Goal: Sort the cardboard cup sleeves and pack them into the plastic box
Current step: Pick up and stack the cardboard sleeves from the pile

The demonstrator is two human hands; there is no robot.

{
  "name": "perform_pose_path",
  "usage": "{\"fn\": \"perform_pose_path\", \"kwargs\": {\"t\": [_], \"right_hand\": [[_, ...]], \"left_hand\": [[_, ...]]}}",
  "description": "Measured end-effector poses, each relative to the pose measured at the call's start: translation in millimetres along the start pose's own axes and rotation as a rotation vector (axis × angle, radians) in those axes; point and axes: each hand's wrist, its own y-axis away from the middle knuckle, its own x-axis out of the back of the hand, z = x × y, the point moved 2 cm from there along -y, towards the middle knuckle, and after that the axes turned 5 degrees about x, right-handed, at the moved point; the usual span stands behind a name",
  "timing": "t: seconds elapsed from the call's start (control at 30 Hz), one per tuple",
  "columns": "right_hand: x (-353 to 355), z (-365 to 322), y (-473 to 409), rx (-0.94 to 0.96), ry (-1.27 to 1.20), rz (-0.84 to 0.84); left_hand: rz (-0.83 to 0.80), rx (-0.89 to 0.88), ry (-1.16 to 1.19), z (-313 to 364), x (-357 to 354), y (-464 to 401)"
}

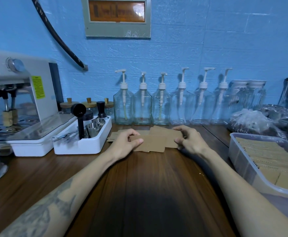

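Flat brown cardboard cup sleeves [152,142] lie in a loose pile on the wooden counter, in front of the pump bottles. My left hand [125,142] pinches the left end of the front sleeve, thumb on top. My right hand [188,140] grips the right end of a sleeve [167,134] lying just behind it. More sleeves [115,135] poke out at the pile's left, behind my left hand. The clear plastic box [247,170] stands at the right edge, with rows of sleeves [268,154] packed upright inside.
A white tray of coffee tools [83,146] and an espresso machine [18,93] stand at the left. Glass pump bottles [142,106] line the blue wall. Plastic bags [252,122] lie behind the box. Bare wooden counter [148,185] lies between my forearms.
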Motion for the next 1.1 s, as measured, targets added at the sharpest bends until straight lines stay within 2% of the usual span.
{"fn": "perform_pose_path", "kwargs": {"t": [0.13,0.33,0.57,0.73,0.83,1.0,1.1], "right_hand": [[-7,-3,1,0.053,-0.074,-0.076],[-6,0,-2,0.049,-0.093,-0.056],[-8,3,-4,0.032,-0.083,-0.043],[-7,3,-4,0.035,-0.082,-0.053],[-8,1,-3,0.043,-0.081,-0.057],[-10,-5,1,0.073,-0.092,-0.097],[-13,-10,1,0.098,-0.113,-0.124]], "left_hand": [[-0.005,0.014,-0.032,-2,-10,1],[0.042,-0.008,-0.007,9,3,1],[0.192,-0.026,0.473,38,48,4],[0.184,-0.033,0.502,37,46,5],[0.093,-0.069,0.420,37,30,4],[0.015,-0.129,-0.021,24,-4,4],[-0.009,-0.153,-0.112,15,-14,7]]}}
